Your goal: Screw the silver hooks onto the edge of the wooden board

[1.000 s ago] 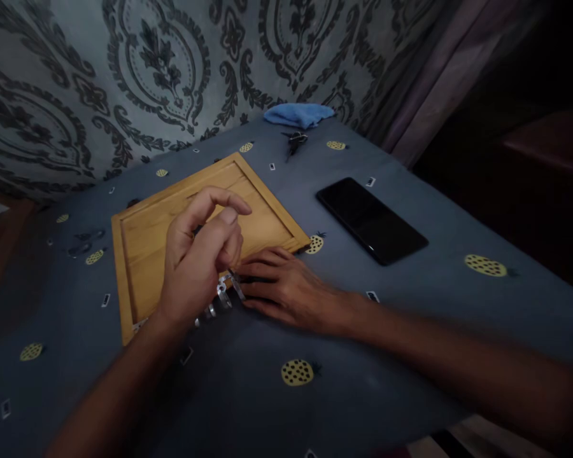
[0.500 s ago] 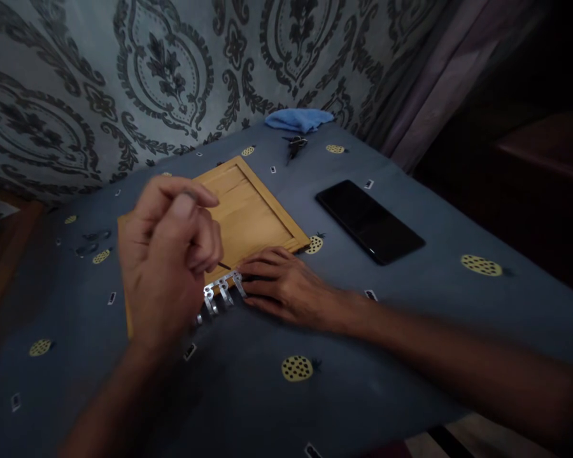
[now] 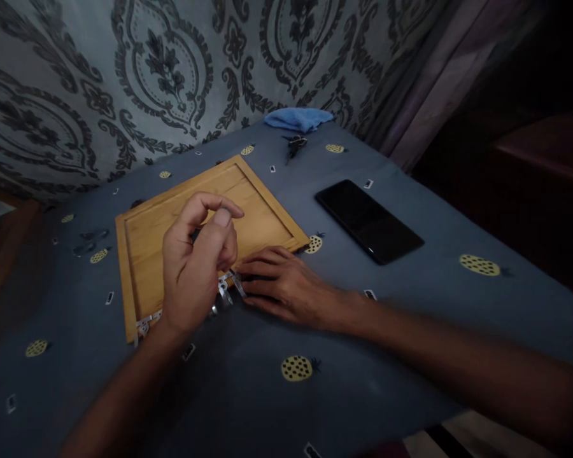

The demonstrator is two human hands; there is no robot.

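Note:
A wooden framed panel [image 3: 146,235] lies on the cloth-covered table. Along its near edge runs a silver metal hook rail [image 3: 225,289], partly hidden by my hands. My left hand [image 3: 198,261] is closed above that edge, around what looks like a screwdriver; only a dark bit of it shows between thumb and fingers, and its tip is hidden. Stretched out flat, the fingers of my right hand [image 3: 286,286] rest on the panel's near right corner, their tips touching the rail's right end.
To the right lies a black smartphone [image 3: 368,219]. Farther back are a bunch of keys [image 3: 295,146] and a folded blue cloth [image 3: 298,119]. A patterned curtain [image 3: 172,70] hangs behind the table. Dark-rimmed glasses [image 3: 90,242] seem to lie at the left.
My left hand has moved right, closer to my right hand, uncovering the panel's left side and the rail's left end. My right hand has stayed put.

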